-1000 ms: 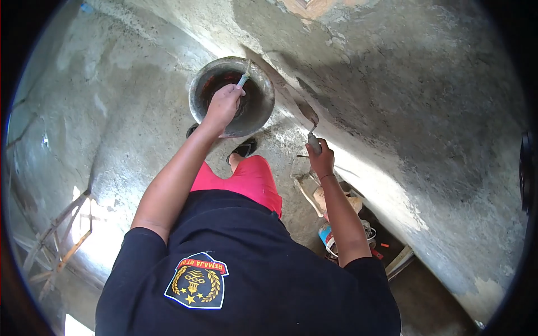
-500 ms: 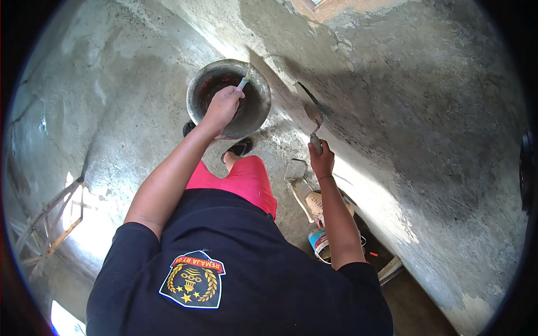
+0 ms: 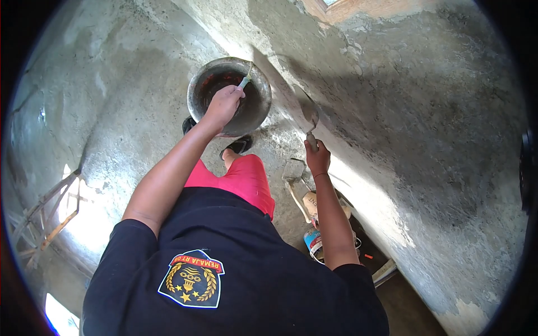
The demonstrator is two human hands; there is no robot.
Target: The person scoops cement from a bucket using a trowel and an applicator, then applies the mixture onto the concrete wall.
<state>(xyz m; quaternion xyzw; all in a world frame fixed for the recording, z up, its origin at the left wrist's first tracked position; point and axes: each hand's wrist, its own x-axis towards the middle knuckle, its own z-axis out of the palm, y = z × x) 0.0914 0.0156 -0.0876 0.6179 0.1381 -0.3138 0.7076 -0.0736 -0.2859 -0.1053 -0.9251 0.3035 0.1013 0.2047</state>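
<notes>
My left hand (image 3: 225,105) is closed on the pale handle of a tool (image 3: 245,82) over a round grey basin (image 3: 197,106). The tool's thin far end reaches the basin's upper rim. Dark, partly reddish material shows inside the basin. At the right, my right hand (image 3: 318,157) grips the handle of a trowel (image 3: 308,106). The trowel's blade points up and left, close beside the rough grey wall (image 3: 403,106); whether it touches the wall I cannot tell.
A shovel (image 3: 294,169) lies on the floor near a cement bag (image 3: 310,203) and a blue and white bucket (image 3: 314,242), partly behind my right forearm. A wooden frame (image 3: 59,210) stands at the lower left.
My right hand and the trowel have shifted slightly up and down along the wall, now a little further left. My left hand has stayed over the basin with its tool.
</notes>
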